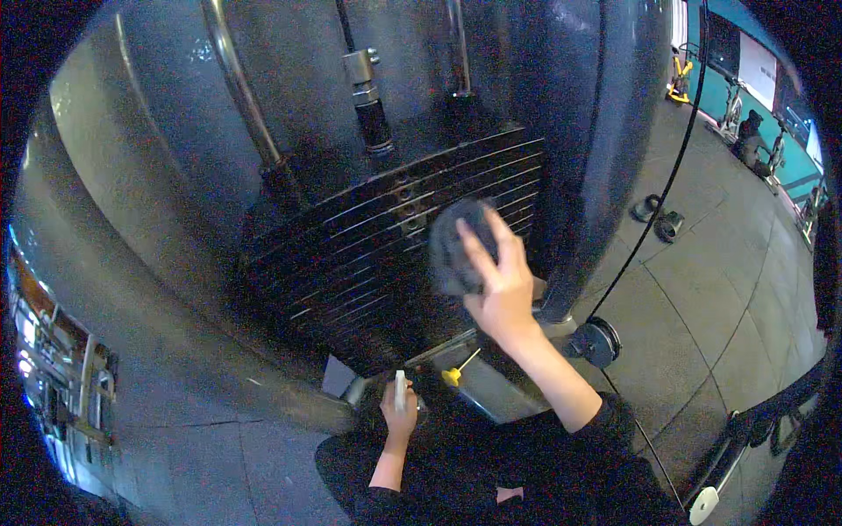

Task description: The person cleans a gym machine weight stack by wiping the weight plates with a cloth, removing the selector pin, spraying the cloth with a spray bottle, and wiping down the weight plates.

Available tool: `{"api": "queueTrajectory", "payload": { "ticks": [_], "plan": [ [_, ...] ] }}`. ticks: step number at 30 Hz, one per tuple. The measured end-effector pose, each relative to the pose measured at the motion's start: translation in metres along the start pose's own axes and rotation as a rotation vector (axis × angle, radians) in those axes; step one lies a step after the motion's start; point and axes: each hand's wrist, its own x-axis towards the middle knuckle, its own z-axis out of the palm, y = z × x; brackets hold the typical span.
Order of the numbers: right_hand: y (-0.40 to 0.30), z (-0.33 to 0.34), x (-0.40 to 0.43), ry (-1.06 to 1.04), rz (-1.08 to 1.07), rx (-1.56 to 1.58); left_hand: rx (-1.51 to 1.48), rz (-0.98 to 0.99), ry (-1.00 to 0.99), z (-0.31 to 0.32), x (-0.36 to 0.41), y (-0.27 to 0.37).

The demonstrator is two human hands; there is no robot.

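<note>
My right hand (503, 289) grips a dark grey cloth (457, 253), blurred, in front of a black weight stack (368, 243). Whether the cloth touches the plates, I cannot tell. Lower down, close to my lap, my left hand (399, 411) is closed around an object with a white upper part (400, 384), which looks like a spray bottle; most of it is hidden by the hand. A yellow-headed selector pin (452, 376) with a thin metal rod lies on the machine's base between my two hands.
Above the stack are a cable fitting (362, 72) and chromed guide rods (240, 85). Beside my right forearm is a pulley (598, 342) with a black cable (671, 177). Two dark round objects (658, 217) lie on the tiled floor (684, 296). Exercise bikes (730, 112) stand along the far wall.
</note>
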Motion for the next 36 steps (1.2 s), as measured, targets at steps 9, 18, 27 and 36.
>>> {"api": "queueTrajectory", "payload": {
  "ticks": [9, 18, 27, 36],
  "plan": [
    [0.013, -0.010, 0.023, 0.022, -0.210, -0.187, -0.256, -0.140, -0.035, -0.001, -0.002, 0.001],
    [0.076, -0.028, 0.022, 0.174, 0.148, -0.119, -0.197, -0.043, 0.026, -0.005, 0.004, 0.012],
    [0.025, -0.007, 0.016, 0.127, 0.079, 0.052, -0.113, 0.023, 0.019, -0.005, 0.000, 0.001],
    [-0.019, 0.012, 0.022, 0.035, -0.227, 0.038, -0.199, -0.088, 0.004, -0.005, 0.001, 0.015]
  ]
}}
